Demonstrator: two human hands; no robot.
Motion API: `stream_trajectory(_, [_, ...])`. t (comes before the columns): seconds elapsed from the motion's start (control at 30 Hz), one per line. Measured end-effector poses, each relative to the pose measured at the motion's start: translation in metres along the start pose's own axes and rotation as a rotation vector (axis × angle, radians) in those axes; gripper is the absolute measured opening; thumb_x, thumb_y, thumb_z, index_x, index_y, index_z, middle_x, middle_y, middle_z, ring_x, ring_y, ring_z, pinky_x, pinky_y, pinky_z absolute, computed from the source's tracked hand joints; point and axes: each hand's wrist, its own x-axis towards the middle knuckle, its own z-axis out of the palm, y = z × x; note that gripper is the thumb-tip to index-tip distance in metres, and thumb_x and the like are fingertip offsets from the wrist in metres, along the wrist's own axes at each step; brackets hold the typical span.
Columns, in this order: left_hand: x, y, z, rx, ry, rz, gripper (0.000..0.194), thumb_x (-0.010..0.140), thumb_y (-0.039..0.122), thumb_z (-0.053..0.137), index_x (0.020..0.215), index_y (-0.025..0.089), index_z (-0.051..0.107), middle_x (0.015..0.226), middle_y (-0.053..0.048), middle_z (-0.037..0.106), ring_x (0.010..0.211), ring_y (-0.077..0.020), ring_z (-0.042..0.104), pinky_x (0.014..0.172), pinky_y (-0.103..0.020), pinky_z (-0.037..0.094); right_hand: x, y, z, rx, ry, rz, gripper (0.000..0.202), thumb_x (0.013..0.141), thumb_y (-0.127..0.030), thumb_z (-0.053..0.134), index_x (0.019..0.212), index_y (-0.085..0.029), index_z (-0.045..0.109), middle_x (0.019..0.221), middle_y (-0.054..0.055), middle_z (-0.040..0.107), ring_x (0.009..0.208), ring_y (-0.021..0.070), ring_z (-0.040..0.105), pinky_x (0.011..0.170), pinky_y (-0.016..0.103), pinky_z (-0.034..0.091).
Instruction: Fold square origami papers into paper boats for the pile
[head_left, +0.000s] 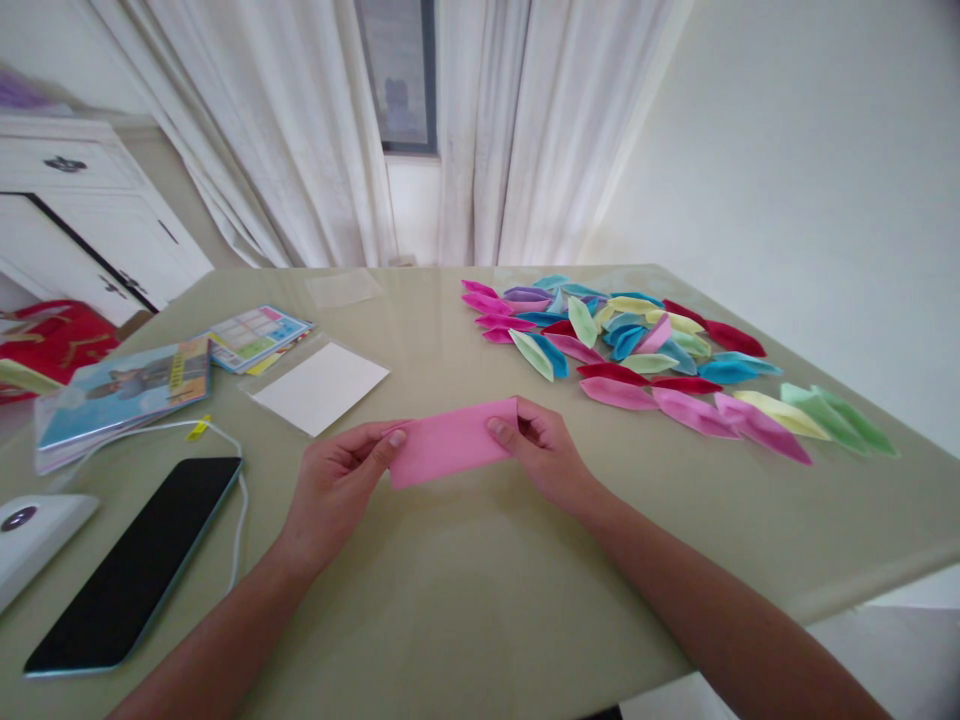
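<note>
A pink rectangular sheet of paper (451, 446) is stretched between my two hands, a little above the table (420, 600). My left hand (341, 475) pinches its left end, thumb on top and fingers curled behind. At the right end, near the upper corner, my right hand (546, 452) grips it the same way. The paper's face looks smooth; whether it is folded double I cannot tell. Beyond my right hand lie many folded paper boats (619, 340) in pink, red, blue, green, yellow and purple, some touching or overlapping.
To the left are a white sheet in a clear sleeve (322, 388), picture booklets (127, 392), a printed card (259, 335), a dark-screened tablet (139, 565), a white cable (241, 510) and a white device (37, 535). A clear sheet (343, 288) lies near the far edge. Curtains (300, 130) hang behind.
</note>
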Motion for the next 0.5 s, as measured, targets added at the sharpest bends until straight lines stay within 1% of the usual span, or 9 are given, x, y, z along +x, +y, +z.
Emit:
stream_trajectory(0.07, [-0.0002,0.0002,0.0003,-0.006,-0.001,0.003,0.05,0.082,0.066,0.079,0.103,0.021,0.086,0.096,-0.009,0.086,0.091,-0.0283,0.08,0.079,-0.034,0.065,0.0001,-0.0005,0.0,-0.01,0.001,0.0,0.039,0.096,-0.056,0.072,0.087,-0.018,0.068,0.077,0.0,0.056,0.071,0.0152,0.05,0.061,0.027,0.038])
stream_trajectory(0.3, [-0.0007,-0.0027,-0.0002,-0.047,-0.015,-0.011,0.043,0.083,0.059,0.082,0.106,0.023,0.086,0.098,-0.008,0.086,0.092,-0.026,0.079,0.079,-0.031,0.064,0.0008,0.0014,0.0003,0.004,0.0,-0.005,0.037,0.096,-0.054,0.071,0.087,-0.019,0.065,0.077,-0.001,0.052,0.071,0.015,0.048,0.062,0.027,0.037])
stream_trajectory(0.5, [-0.0008,-0.0037,-0.0014,-0.036,-0.013,-0.005,0.043,0.085,0.059,0.081,0.107,0.022,0.086,0.098,-0.008,0.086,0.093,-0.0256,0.079,0.078,-0.029,0.063,-0.0003,-0.0003,0.0009,0.002,-0.001,0.001,0.039,0.095,-0.055,0.072,0.086,-0.019,0.063,0.076,-0.001,0.051,0.07,0.0146,0.047,0.06,0.026,0.036])
